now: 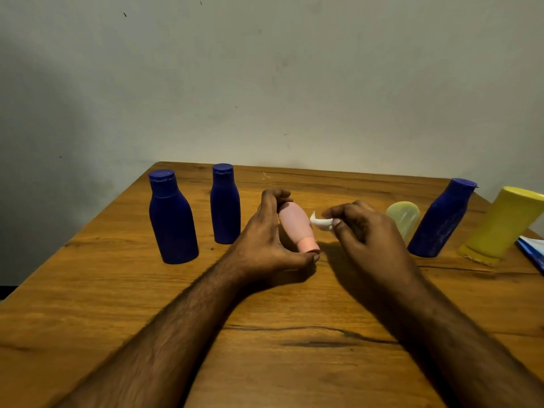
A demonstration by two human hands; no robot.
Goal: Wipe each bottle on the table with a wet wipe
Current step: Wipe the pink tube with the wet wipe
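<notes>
My left hand [269,242] grips a small pink bottle [295,225], fingers over its base and thumb at its cap, holding it tilted with the cap toward me above the wooden table [265,334]. My right hand [365,234] pinches a crumpled white wet wipe [321,222] just right of the pink bottle; whether it touches the bottle I cannot tell. Two dark blue bottles [173,219] [225,204] stand upright at the left. A third blue bottle [443,219] stands at the right. A pale yellow-green bottle [404,216] is partly hidden behind my right hand.
A large yellow bottle [503,225] stands upside down on its cap at the far right. A blue and white packet [534,251] lies at the table's right edge. A plain wall rises behind the table's far edge.
</notes>
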